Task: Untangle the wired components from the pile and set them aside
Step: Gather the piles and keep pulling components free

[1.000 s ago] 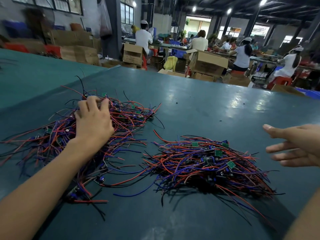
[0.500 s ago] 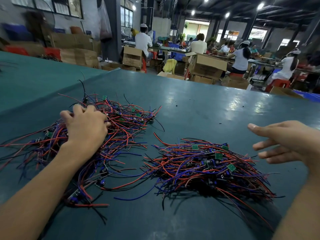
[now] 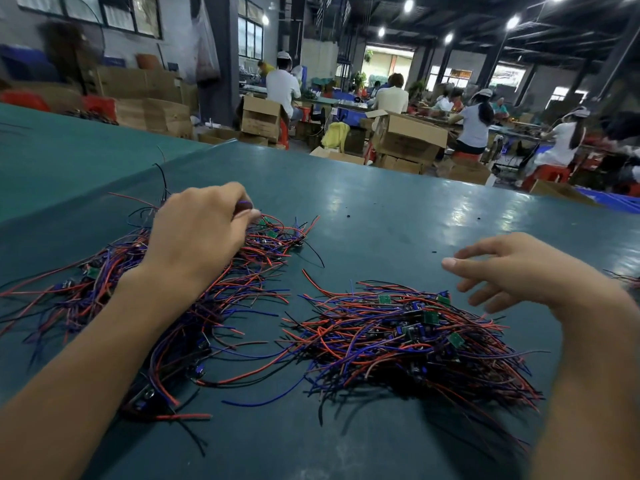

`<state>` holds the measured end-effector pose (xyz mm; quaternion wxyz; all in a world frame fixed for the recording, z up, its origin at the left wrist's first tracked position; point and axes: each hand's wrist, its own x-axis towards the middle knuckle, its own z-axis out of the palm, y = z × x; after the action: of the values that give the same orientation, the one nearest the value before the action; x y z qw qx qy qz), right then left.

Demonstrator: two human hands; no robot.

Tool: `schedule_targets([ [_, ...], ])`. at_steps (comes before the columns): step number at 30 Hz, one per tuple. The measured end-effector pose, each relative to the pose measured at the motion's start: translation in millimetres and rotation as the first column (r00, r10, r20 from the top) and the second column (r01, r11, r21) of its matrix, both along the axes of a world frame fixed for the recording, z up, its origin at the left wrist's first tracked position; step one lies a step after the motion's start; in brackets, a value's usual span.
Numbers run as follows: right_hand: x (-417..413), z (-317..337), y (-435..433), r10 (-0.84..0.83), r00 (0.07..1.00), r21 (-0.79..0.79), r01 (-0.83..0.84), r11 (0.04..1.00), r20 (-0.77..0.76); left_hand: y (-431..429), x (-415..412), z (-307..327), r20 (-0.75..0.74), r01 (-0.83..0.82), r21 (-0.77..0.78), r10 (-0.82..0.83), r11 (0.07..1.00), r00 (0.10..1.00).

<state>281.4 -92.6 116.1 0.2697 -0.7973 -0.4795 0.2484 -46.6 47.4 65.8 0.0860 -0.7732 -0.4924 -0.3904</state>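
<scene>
Two heaps of red, blue and black wires with small green circuit boards lie on the dark teal table (image 3: 381, 216). The tangled pile (image 3: 114, 289) spreads at the left; a second pile (image 3: 408, 341) lies at the centre right. My left hand (image 3: 197, 237) is over the far part of the left pile, its fingers curled and pinching a small dark blue component at the fingertips. My right hand (image 3: 512, 268) hovers above the right pile's far edge, fingers relaxed and spread, holding nothing.
A few small black bits (image 3: 347, 215) lie loose on the table beyond the piles. More wires (image 3: 627, 278) show at the right edge. Past the table's far edge stand cardboard boxes (image 3: 405, 136) and several seated workers.
My left hand has lifted from pressing into the left pile and now pinches a small component at its far side. My right hand has drifted left, over the right pile.
</scene>
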Motion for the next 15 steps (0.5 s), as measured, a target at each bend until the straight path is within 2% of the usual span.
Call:
schedule_targets([
  [3, -20, -1, 12, 0.124, 0.991, 0.104, -0.128, 0.986, 0.044, -10, 7, 14, 0.144, 0.176, -0.008, -0.173, 0.984, 0.974],
  [5, -37, -3, 20, 0.219, 0.973, 0.196, -0.228, 0.954, 0.067, -15, 14, 25, 0.257, 0.315, -0.067, -0.289, 0.947, 0.922],
  [6, -46, -5, 24, 0.27, 0.961, 0.242, -0.276, 0.93, 0.059, -16, 19, 31, 0.335, 0.404, -0.126, -0.344, 0.906, 0.877],
  [8, -63, -8, 31, 0.372, 0.928, 0.319, -0.355, 0.879, 0.008, -15, 29, 40, 0.501, 0.597, -0.247, -0.427, 0.764, 0.753],
  [11, -83, -16, 43, 0.467, 0.878, 0.41, -0.39, 0.824, -0.104, -8, 42, 40, 0.682, 0.771, -0.307, -0.435, 0.558, 0.587],
  [15, -91, -28, 54, 0.516, 0.824, 0.382, -0.411, 0.828, -0.233, 3, 58, 9, 0.857, 0.839, -0.274, -0.275, 0.47, 0.435],
])
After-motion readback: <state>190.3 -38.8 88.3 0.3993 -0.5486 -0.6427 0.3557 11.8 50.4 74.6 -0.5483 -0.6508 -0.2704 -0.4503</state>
